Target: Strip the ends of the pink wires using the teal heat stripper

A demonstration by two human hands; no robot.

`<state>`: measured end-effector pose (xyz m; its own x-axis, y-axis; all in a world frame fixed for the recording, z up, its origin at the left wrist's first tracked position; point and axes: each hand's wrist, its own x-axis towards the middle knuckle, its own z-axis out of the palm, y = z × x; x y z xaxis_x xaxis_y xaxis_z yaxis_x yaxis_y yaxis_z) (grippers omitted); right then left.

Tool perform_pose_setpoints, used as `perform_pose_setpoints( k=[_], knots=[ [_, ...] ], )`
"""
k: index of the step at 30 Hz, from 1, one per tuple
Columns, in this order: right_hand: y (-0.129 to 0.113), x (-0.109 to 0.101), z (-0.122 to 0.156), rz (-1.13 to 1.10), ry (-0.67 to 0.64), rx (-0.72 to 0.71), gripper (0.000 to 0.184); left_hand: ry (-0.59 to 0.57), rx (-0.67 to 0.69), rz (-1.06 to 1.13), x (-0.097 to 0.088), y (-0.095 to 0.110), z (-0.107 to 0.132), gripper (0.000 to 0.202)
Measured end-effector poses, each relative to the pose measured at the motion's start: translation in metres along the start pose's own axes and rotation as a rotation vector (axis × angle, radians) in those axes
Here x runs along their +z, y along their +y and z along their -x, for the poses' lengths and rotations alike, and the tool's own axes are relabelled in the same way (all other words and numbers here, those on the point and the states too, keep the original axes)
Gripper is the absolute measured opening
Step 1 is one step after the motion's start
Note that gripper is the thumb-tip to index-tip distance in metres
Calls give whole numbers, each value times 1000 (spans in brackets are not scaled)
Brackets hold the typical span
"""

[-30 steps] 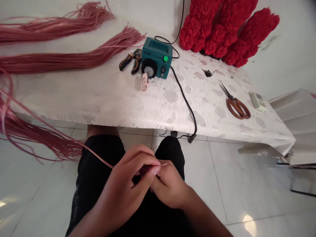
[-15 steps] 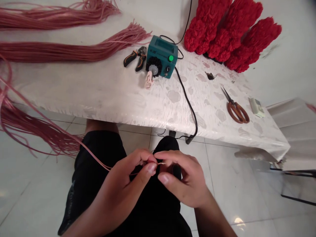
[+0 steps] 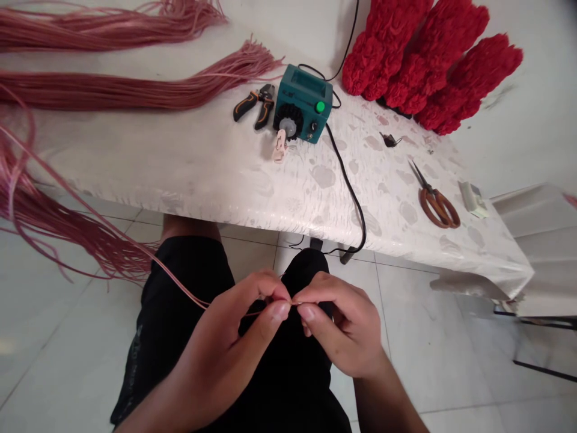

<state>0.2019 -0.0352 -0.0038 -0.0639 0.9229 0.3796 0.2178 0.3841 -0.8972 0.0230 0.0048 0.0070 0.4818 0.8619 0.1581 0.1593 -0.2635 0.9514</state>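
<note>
Two hands point(image 3: 229, 329) pinch pink cord point(image 3: 177, 281) near three bundles point(image 3: 144, 91) and one machine point(image 3: 300, 97).

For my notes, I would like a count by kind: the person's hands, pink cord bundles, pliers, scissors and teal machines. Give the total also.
Hands (left, right): 2
Pink cord bundles: 3
Pliers: 1
Scissors: 1
Teal machine: 1
Total: 8

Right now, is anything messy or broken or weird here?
A bit messy: one pink bundle fans out loosely at left, below the table's front edge, while the other two bundles lie gathered on top. The black cable also droops over that edge. I see nothing broken or spilled.
</note>
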Motion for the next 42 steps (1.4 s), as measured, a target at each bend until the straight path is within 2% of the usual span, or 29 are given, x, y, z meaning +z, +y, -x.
perform_pose_setpoints(
  k=[5, 14, 18, 21, 26, 30, 36, 42],
  knots=[
    [-3, -4, -1, 55, -17, -37, 15, -131, 36, -41, -4, -5, 2, 15],
    [-6, -14, 1, 108, -42, -42, 16, -158, 83, -94, -1, -6, -2, 16],
    [-4, -15, 0, 183, -124, -37, 15, -202, 73, -136, -5, -10, -3, 11],
    [-3, -16, -1, 201, -173, -35, 15, -224, 114, -163, -8, -11, -5, 11],
    [-2, -18, -3, 255, -156, -59, 15, -247, 177, -243, -10, -9, -7, 16],
    [-2, -15, -3, 260, -101, -84, 15, -228, 152, -219, -10, -7, -8, 17],
    [4, -6, -2, 20, 58, -49, 14, -115, -6, -5, -3, -3, -4, 16],
    [9, 7, 7, -165, 132, 55, 13, -12, -5, 131, 5, -3, -3, 18]
  ],
)
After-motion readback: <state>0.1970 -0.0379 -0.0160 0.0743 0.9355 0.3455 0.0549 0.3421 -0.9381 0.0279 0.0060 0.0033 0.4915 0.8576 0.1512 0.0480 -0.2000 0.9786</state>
